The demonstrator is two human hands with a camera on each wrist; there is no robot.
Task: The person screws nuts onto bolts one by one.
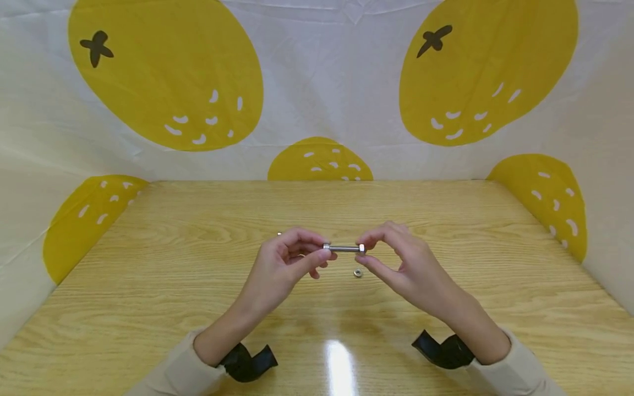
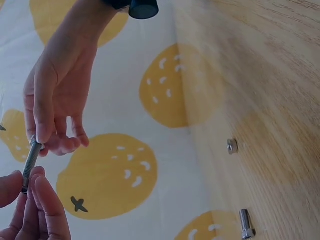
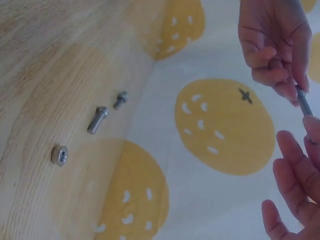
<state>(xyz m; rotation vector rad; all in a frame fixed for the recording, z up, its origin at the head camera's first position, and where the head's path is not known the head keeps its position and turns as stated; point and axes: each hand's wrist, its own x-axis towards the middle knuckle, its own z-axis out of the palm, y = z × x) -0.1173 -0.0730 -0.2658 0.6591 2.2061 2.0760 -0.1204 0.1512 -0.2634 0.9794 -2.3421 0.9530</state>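
Observation:
A long silver bolt (image 1: pixel 344 249) is held level between both hands above the table. My left hand (image 1: pixel 277 269) pinches its head end between thumb and forefinger, the other fingers curled loosely below. At the opposite end sits a hex nut (image 1: pixel 362 249), which my right hand (image 1: pixel 421 275) pinches between thumb and forefinger. In the left wrist view the bolt's threads (image 2: pixel 31 162) show between the two hands. In the right wrist view the fingers hide part of the bolt (image 3: pixel 305 104).
On the wooden table (image 1: pixel 198 297) a loose nut (image 1: pixel 358 273) lies just below the held bolt. The right wrist view shows two more bolts, a longer one (image 3: pixel 97 120) and a shorter one (image 3: pixel 120 100). Fruit-printed white cloth (image 1: pixel 327 82) encloses the back and sides.

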